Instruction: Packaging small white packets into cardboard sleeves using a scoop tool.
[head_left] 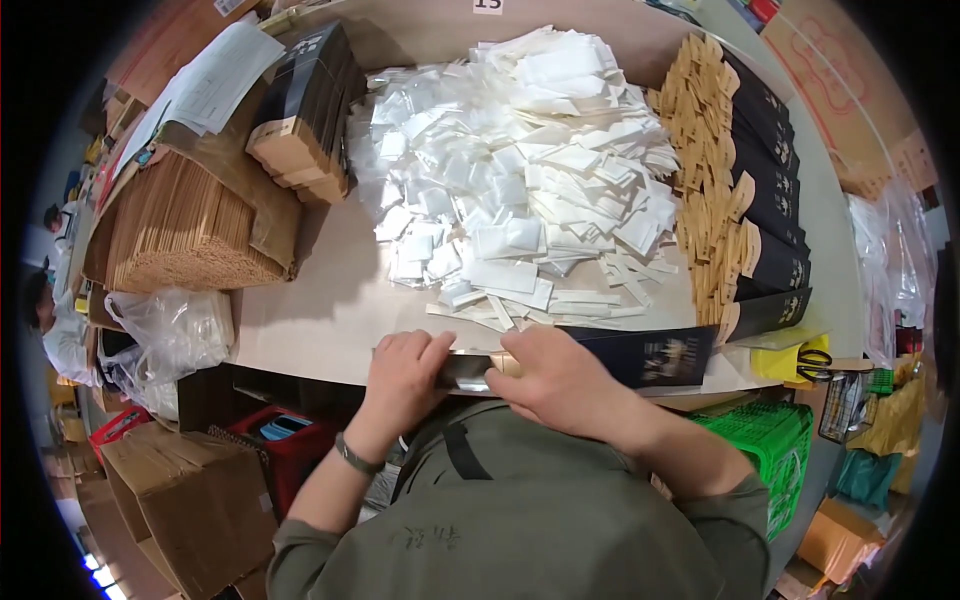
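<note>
At the table's near edge my right hand [555, 368] is closed around a flat black paper sleeve [650, 357], whose printed end reaches out to the right. A tan end [503, 364] of something shows by its fingertips. My left hand [405, 365] is closed, with its thumb toward the right hand. Between the two hands lies a shiny, see-through strip [466, 371], which looks like a clear wrapper. The left fingers seem to grip it. Just beyond the hands spreads a big heap of small white packets [530, 170], with slim paper-wrapped sticks [590, 303] on its near side.
Black sleeves [770, 190] with tan utensil ends [700, 160] line the table's right side. At left stand stacked black packs [310, 110] and a carton of brown sheets [190, 225]. A yellow holder with scissors [812, 364], green crate [775, 450] and cardboard box [190, 500] sit nearby.
</note>
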